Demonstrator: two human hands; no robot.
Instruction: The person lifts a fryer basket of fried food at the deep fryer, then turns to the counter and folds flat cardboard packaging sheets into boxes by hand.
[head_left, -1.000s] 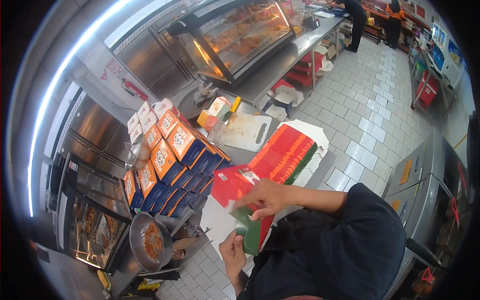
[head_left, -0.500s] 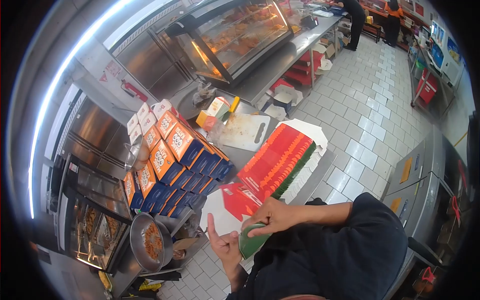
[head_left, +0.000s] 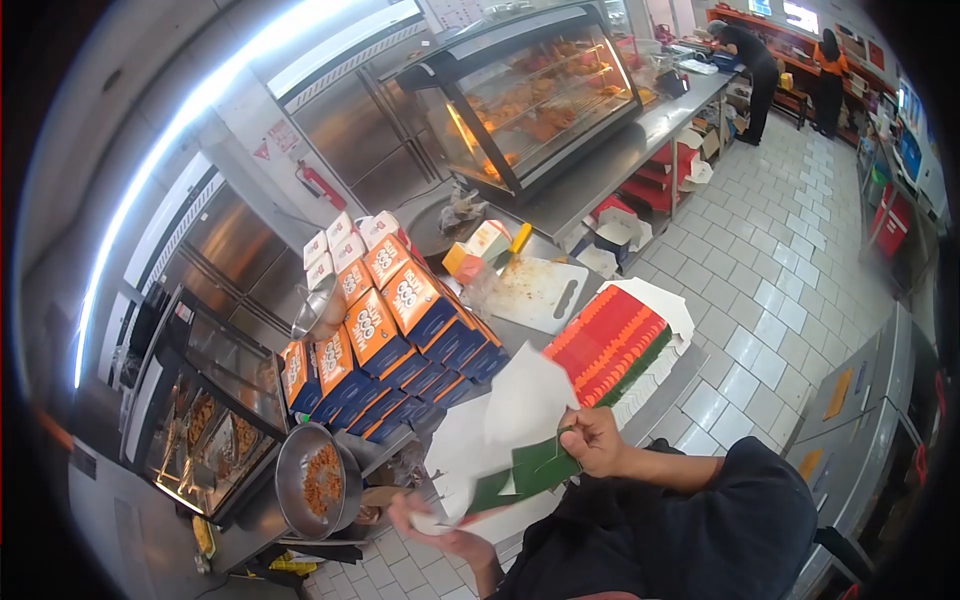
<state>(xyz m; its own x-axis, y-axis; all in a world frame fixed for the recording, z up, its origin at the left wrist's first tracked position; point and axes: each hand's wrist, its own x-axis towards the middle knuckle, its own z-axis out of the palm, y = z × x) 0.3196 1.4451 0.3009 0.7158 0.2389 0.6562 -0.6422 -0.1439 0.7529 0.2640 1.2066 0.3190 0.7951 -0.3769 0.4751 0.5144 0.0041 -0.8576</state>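
Note:
My right hand (head_left: 597, 442) pinches the edge of a partly folded takeaway carton (head_left: 535, 466) at its green panel, thumb on top. The carton shows white on its raised flaps and a strip of red along its lower edge. At the lower left end, my left hand (head_left: 452, 538) is smeared by motion; a white flap lies between its thumb and fingers. Just beyond the right hand lies a stack of flat red, green and white carton blanks (head_left: 610, 340). White card beneath the held carton is partly hidden by it.
Orange and blue folded boxes (head_left: 405, 300) are piled to the left, near a metal pan (head_left: 318, 482) of brown food. A white cutting board (head_left: 535, 290) lies behind the blanks. Heated display cases (head_left: 540, 100) stand beyond. Two people (head_left: 755, 75) work far back.
The carton has been lifted and turned, so white flaps face up instead of the red printed side. My left hand has shifted down and left; the right has moved right. The view has shifted.

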